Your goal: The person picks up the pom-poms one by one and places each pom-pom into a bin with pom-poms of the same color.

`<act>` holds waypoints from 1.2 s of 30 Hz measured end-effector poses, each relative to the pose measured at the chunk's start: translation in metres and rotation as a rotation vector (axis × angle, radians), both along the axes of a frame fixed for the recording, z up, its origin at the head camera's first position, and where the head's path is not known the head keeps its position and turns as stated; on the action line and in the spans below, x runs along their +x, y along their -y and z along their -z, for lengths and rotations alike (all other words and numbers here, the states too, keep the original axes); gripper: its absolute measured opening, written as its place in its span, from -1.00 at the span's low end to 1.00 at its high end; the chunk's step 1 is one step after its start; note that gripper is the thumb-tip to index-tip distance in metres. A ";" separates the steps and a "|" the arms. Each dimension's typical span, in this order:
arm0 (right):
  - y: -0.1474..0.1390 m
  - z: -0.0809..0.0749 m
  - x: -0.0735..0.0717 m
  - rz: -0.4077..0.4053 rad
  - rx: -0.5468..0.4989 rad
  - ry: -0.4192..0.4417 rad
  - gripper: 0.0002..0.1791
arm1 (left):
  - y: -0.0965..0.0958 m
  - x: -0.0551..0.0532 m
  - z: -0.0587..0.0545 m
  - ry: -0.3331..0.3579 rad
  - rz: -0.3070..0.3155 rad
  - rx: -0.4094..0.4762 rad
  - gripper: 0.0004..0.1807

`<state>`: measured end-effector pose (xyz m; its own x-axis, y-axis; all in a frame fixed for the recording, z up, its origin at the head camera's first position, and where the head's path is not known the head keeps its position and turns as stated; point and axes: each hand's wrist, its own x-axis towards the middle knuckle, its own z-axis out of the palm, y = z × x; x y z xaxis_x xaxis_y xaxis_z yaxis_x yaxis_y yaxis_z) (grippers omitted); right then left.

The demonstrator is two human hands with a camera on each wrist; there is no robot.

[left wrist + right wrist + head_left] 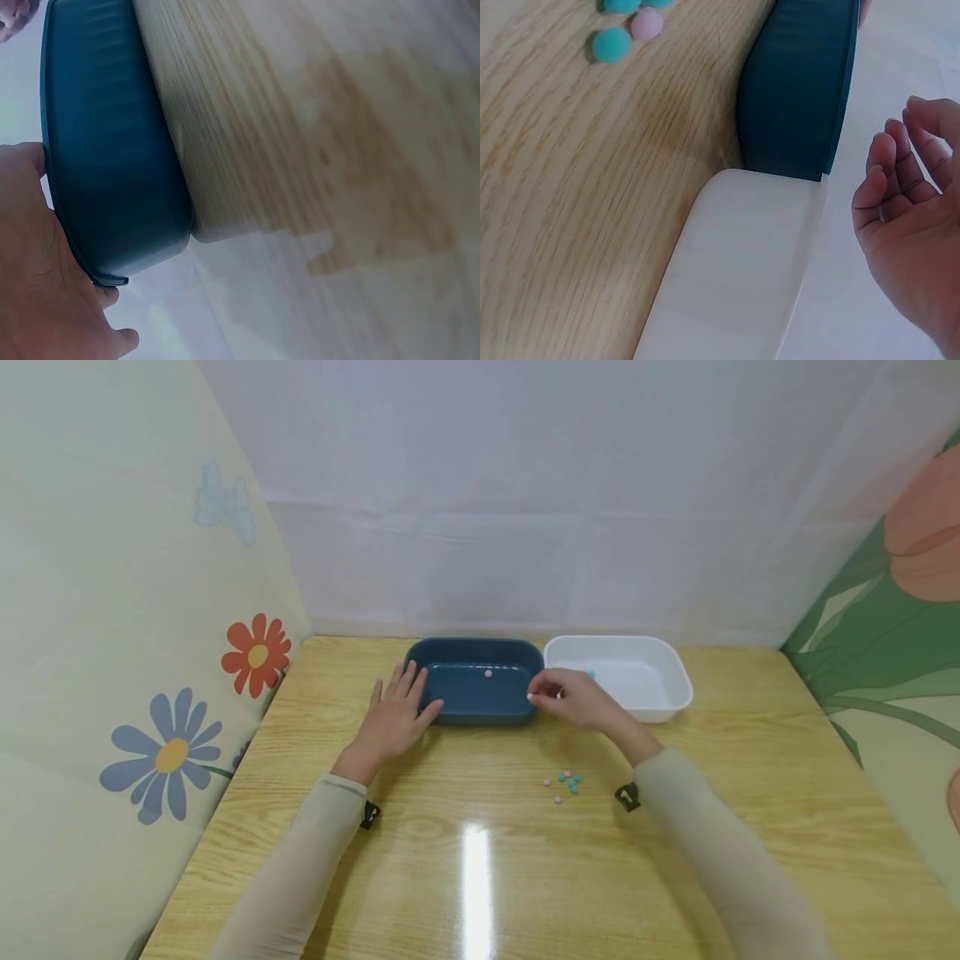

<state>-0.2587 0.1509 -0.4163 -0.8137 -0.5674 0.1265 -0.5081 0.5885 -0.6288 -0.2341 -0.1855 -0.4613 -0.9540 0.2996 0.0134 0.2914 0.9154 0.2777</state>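
Note:
My left hand [390,720] rests on the left end of a dark blue dish [480,720], fingers spread and nearly straight. In the left wrist view the thumb and fingers lie along the dish rim. A small pink ball [488,674] lies inside this dish. Over its right end is my right hand [573,697], thumb and forefinger pinching another small pink ball [531,697]. The right wrist view hides that ball behind the curled fingers [885,154]. Beside the blue dish stands a white dish [652,713], with a teal ball [590,674] inside, partly hidden by the right hand.
Several loose pink and teal balls [573,789] lie on the wooden table [420,860] in front of the dishes. A white cloth backdrop [480,568] hangs just behind them. Printed flower panels [172,756] flank the table.

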 end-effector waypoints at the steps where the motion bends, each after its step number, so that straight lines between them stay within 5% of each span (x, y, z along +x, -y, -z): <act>1: 0.001 0.000 -0.001 0.004 0.000 0.003 -0.90 | 0.000 0.000 0.000 0.000 -0.001 -0.002 -0.11; 36: 0.029 0.004 -0.045 0.089 0.021 0.069 -0.82 | -0.001 0.001 -0.002 -0.002 0.001 0.015 -0.12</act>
<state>-0.3041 0.1215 -0.4201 -0.8674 -0.4943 0.0573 -0.4092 0.6431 -0.6472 -0.2326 -0.1848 -0.4592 -0.9536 0.3004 0.0193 0.2928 0.9109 0.2908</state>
